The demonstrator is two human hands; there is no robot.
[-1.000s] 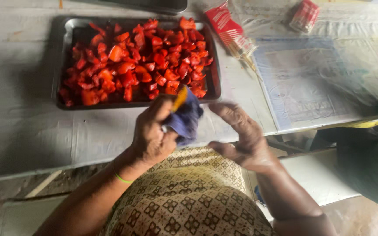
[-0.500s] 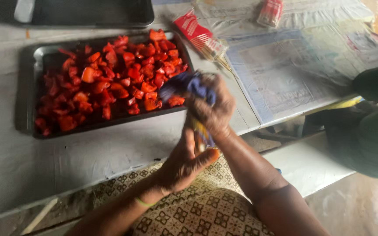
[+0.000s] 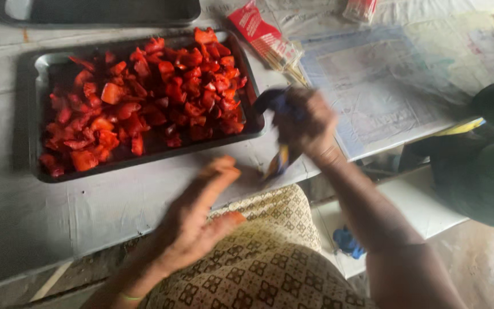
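My right hand (image 3: 307, 123) was closed around a dark blue cloth (image 3: 278, 103), bunched in the fist, with a strip of it and a bit of yellow hanging down below the knuckles. The hand was blurred, so I could not tell how the fingers sat on the fabric. It hovered over the near edge of the table (image 3: 87, 212), just beside the right end of the tray (image 3: 35, 103).

My left hand (image 3: 201, 223) was open and held nothing, palm turned up and fingers loosely spread, low over my lap and near the table edge, a little apart from the cloth.

The tray was a dark metal one, lying flat on the pale covered table, filled with 1 layer of wet red chunks (image 3: 150, 97). Behind it lay a red packet of thin sticks (image 3: 264, 37), and to the right a sheet of printed paper (image 3: 384, 80). A second dark tray (image 3: 104, 10) sat at the far edge. My patterned skirt (image 3: 258, 263) filled the bottom of the view, and a person in dark green (image 3: 487, 160) sat at the right.

I judged the step in hand to be wiping my hands with the cloth. The next move would call for bringing the open left hand to the cloth, while keeping the loose end out of the tray.
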